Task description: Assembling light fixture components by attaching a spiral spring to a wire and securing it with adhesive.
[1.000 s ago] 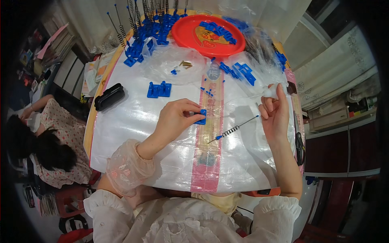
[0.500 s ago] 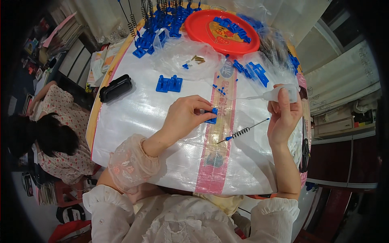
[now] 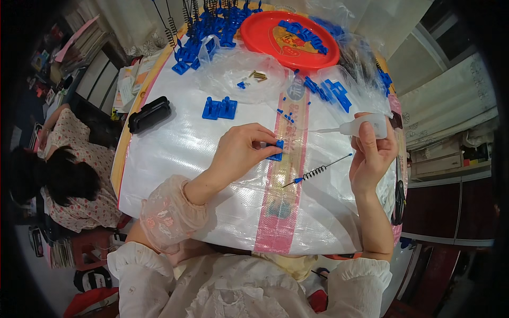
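Note:
Between the thumb and fingers of my left hand (image 3: 244,148) is a small blue plastic base (image 3: 277,153) with an upright post, resting on the white sheet. My right hand (image 3: 374,153) grips a white squeeze bottle (image 3: 371,126), its long thin nozzle pointing left, above the sheet and apart from the base. Below the nozzle lies a black spring rod (image 3: 315,173) with blue ends. Two more blue bases (image 3: 219,108) stand farther off to the left. Several tiny blue pieces (image 3: 289,117) are scattered beyond my left hand.
A red plate (image 3: 254,40) with blue parts stands at the back. Left of it, several blue bases carry spring rods (image 3: 222,26). A plastic bag (image 3: 228,77) holds brass pins (image 3: 259,77). A black case (image 3: 150,115) lies near the left edge; another person (image 3: 79,180) sits beyond.
My right hand with the squeeze bottle has shifted very slightly, the bottle now turned a little more level. My left hand stays on the blue base.

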{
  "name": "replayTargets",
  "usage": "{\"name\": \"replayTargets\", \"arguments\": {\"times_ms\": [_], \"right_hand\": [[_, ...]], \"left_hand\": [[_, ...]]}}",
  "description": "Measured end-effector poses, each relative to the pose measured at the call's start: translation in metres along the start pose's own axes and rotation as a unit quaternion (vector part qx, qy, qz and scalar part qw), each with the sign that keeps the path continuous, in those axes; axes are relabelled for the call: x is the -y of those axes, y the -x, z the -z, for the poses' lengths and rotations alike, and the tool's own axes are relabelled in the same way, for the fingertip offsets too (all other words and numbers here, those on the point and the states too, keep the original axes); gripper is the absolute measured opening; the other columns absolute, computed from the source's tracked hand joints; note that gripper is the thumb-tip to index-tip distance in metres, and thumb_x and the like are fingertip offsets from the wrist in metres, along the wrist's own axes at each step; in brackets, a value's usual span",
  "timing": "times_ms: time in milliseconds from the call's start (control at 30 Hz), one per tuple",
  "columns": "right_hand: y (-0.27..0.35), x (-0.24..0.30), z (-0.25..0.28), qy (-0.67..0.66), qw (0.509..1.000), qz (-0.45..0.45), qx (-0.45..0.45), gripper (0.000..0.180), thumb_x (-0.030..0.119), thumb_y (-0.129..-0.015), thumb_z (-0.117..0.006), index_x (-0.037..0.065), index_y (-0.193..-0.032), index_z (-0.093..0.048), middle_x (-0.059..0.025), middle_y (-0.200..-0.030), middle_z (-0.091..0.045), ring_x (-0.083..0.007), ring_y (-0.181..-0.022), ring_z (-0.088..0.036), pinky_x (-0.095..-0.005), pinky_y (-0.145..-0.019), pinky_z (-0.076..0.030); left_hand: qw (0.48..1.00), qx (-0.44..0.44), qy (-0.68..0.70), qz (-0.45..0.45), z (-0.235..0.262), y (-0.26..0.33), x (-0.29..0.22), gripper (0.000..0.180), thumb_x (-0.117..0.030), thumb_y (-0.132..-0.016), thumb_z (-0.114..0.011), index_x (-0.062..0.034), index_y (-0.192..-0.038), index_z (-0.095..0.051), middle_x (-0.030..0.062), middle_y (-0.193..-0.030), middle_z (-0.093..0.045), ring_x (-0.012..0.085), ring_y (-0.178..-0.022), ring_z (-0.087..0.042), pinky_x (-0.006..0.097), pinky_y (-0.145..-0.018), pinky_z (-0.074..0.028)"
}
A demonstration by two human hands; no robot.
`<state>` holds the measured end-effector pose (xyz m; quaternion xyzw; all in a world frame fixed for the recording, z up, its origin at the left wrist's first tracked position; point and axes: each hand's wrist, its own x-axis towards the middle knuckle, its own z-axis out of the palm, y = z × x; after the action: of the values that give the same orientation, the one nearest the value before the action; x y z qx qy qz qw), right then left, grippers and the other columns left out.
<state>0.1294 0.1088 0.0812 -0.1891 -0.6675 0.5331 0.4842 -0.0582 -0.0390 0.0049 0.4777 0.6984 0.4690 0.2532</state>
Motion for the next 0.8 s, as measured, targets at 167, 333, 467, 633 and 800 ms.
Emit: {"name": "replayTargets", "arguments": {"times_ms": [167,333,467,633,800], "right_hand": [[-0.0020,-0.0028,-0.0006,-0.024,1.000,-0.011,-0.002,0.026,0.021,-0.093,-0.071,-0.003,-0.102,-0.065,-0.0033,-0.085,-0.062,-0.0033,-0.062,-0.043,-0.0212,-0.054,-0.027],[-0.0036,-0.0049,-0.0010,-0.032,0.999,-0.014,-0.003,0.022,0.018,-0.093,-0.070,-0.002,-0.100,-0.066,-0.0007,-0.080,-0.062,-0.0028,-0.061,-0.042,-0.0219,-0.053,-0.028],[-0.0035,-0.0029,-0.0053,-0.035,0.999,-0.016,-0.008,0.021,0.017,-0.094,-0.070,-0.002,-0.100,-0.066,0.0003,-0.078,-0.063,-0.0026,-0.059,-0.041,-0.0223,-0.052,-0.028],[-0.0031,-0.0071,-0.0025,-0.023,1.000,-0.016,-0.006,0.026,0.022,-0.093,-0.070,-0.003,-0.101,-0.065,0.0007,-0.076,-0.056,-0.0030,-0.060,-0.037,-0.0221,-0.053,-0.024],[-0.0038,-0.0093,-0.0011,-0.052,0.999,-0.016,0.000,0.022,0.016,-0.093,-0.071,-0.003,-0.103,-0.066,-0.0005,-0.080,-0.064,-0.0027,-0.060,-0.042,-0.0225,-0.053,-0.028]], "left_hand": [[1.000,0.006,-0.007,0.005,0.0022,0.0012,-0.0012,0.021,-0.011,-0.082,-0.080,-0.0023,-0.101,-0.077,0.0069,-0.099,-0.073,0.0125,-0.078,-0.068,0.025,-0.070,-0.054],[1.000,0.001,-0.009,-0.004,0.0019,0.0008,-0.0020,0.021,-0.011,-0.082,-0.080,-0.0029,-0.100,-0.077,0.0072,-0.099,-0.073,0.0132,-0.078,-0.068,0.025,-0.070,-0.054],[1.000,-0.001,-0.011,-0.014,0.0023,0.0016,0.0005,0.020,-0.011,-0.082,-0.080,-0.0022,-0.100,-0.077,0.0076,-0.099,-0.073,0.0140,-0.078,-0.068,0.025,-0.070,-0.054],[1.000,-0.005,-0.003,-0.020,0.0017,0.0019,0.0000,0.021,-0.012,-0.082,-0.080,-0.0017,-0.100,-0.077,0.0073,-0.099,-0.073,0.0143,-0.078,-0.068,0.026,-0.071,-0.054],[1.000,-0.004,0.000,-0.013,0.0028,0.0024,-0.0008,0.021,-0.013,-0.082,-0.080,-0.0019,-0.099,-0.077,0.0076,-0.099,-0.074,0.0145,-0.079,-0.068,0.026,-0.072,-0.054]]}}
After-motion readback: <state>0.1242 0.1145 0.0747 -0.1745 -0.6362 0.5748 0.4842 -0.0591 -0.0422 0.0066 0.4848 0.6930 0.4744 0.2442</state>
